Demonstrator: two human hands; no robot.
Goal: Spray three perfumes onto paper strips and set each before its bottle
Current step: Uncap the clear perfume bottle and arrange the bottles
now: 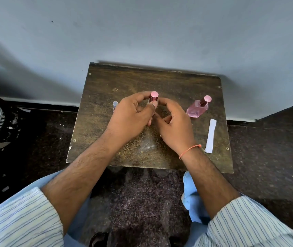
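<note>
Both hands meet at the middle perfume bottle (154,98); left hand (130,115) fingers pinch its cap, right hand (175,129) fingers curl beside it. Only the pink bottle (196,110) at far right has a paper strip (210,136) before it, so two seem left.

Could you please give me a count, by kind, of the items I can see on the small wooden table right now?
Perfume bottles: 3 — middle bottle between both hands, pink bottle on the right, left bottle mostly hidden behind the left hand.
Paper strips: 1 — white strip.
Total: 4

No readable text, label or number anywhere.
</note>
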